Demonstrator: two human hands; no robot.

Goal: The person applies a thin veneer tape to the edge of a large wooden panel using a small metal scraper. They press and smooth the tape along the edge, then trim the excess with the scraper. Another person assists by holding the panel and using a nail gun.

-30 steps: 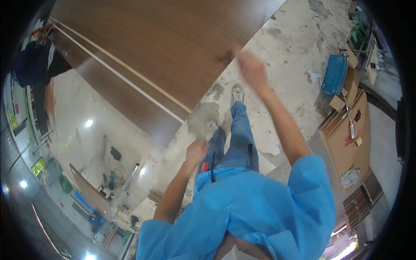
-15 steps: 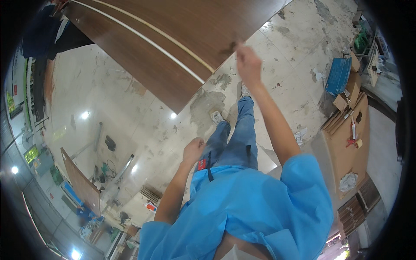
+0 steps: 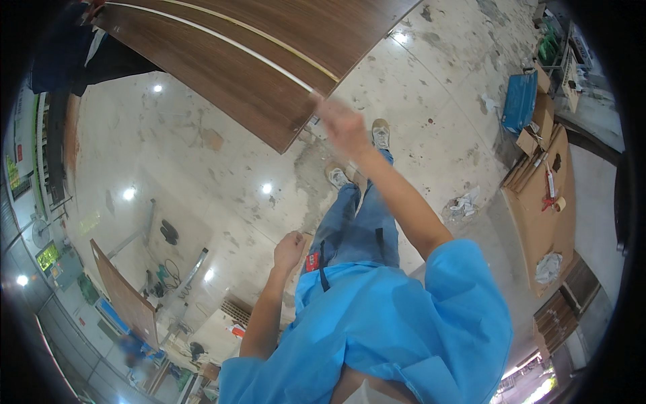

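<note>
**Workshop floor (image 3: pixel 202 168), brown panel (image 3: pixel 323 34), one hand at a strip's end**

Stained pale tile spreads below the head view, with the panel jutting in from the top. A white strip (image 3: pixel 223 38) and a yellow strip (image 3: pixel 269 38) run lengthwise over it, apart from each other, toward its near short edge. A co-worker (image 3: pixel 60 54) in dark clothing is at the far left side.

The right hand (image 3: pixel 343 128) is just beside that near edge, its fingertips by the white strip's end. Blur hides the fingers, so I cannot tell how far they are closed or whether they have hold of the strip. Such a slender length probably bows easily: a light pinch at the very tip, pulling along its line rather than sideways, should keep it straight. Fingers are best kept off the panel's corner.

The right arm reaches forward, nearly straight, the forearm slanting leftward in front of the legs. The left hand (image 3: pixel 289 250) hangs low beside the left thigh, elbow slightly bent; its fingers look curled, but how tightly, or around what, cannot be told.
</note>
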